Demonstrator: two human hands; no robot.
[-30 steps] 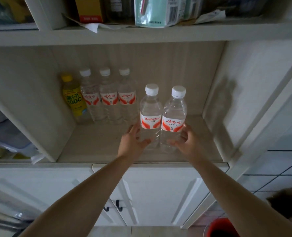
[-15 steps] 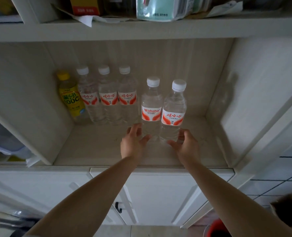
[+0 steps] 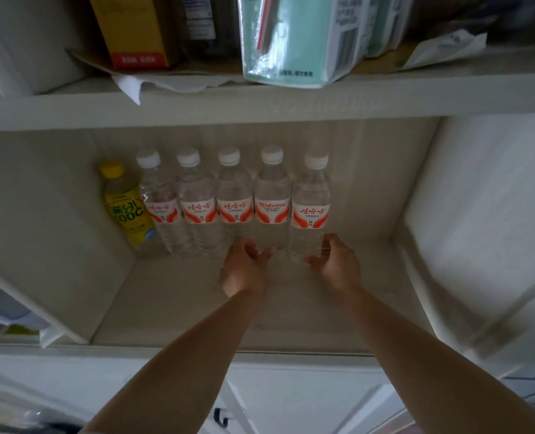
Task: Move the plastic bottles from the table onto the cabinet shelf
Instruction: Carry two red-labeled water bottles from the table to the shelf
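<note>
Two clear water bottles with white caps and red-and-white labels are standing upright at the back of the cabinet shelf (image 3: 172,308), side by side and just beyond the two hands: the Wahaha-labelled bottle (image 3: 272,198) is rising directly past the left hand (image 3: 244,267), and the rightmost bottle (image 3: 311,205) is rising directly past the right hand (image 3: 338,264). The left hand is lying loosely open, fingers gently curved toward the base of the Wahaha-labelled bottle, at or just short of it; whether it is actually touching is not clear, and it is gripping nothing. The right hand is cupping the lower right side of the rightmost bottle, fingers lightly curved against it, thumb toward the base, not clamping around it. To the left of the left hand, three more matching water bottles (image 3: 197,198) are continuing the same row, packed close together, and farthest left of that hand a yellow-capped drink bottle (image 3: 126,208) with a yellow label is ending the line near the side wall. Above both hands, on the upper shelf (image 3: 260,101), a yellow box (image 3: 131,29), a pale green package (image 3: 288,39) and some crumpled paper (image 3: 156,86) are sitting.
</note>
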